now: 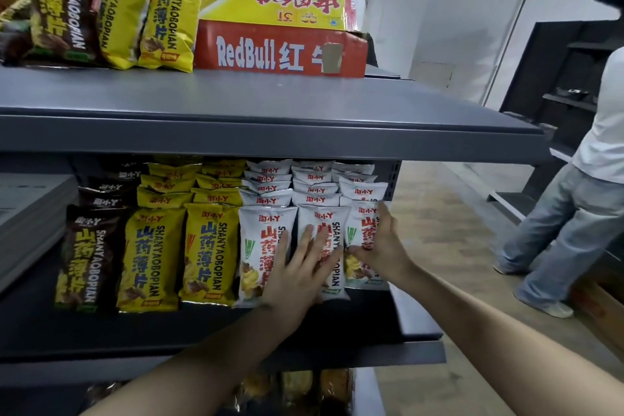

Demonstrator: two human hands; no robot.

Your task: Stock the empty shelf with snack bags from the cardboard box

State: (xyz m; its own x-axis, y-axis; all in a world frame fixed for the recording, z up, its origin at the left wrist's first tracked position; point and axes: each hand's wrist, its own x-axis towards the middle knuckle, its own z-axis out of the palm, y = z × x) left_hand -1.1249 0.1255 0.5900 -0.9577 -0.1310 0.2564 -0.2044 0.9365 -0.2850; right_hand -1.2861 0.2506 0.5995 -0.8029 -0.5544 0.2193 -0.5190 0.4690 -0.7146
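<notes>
Rows of snack bags stand on the middle shelf (pixel 418 348): black (pixel 87 260), yellow (pixel 152 257) and white bags (pixel 261 240). My left hand (pixel 297 273) lies flat with spread fingers against the front white bags. My right hand (pixel 381 246) grips the rightmost white bag (pixel 363 230) at its side, thumb up along its right edge. A red and yellow RedBull cardboard box (pixel 280 47) sits open on the top shelf (pixel 236 105), with black and yellow snack bags (pixel 169 17) leaning beside it.
A person in a white shirt and jeans (pixel 574 206) stands at the right on the wooden floor. Dark shelving (pixel 574 78) lines the far wall. More bags show on the shelf below (pixel 304 385). Grey flat panels (pixel 30 213) lie at the left.
</notes>
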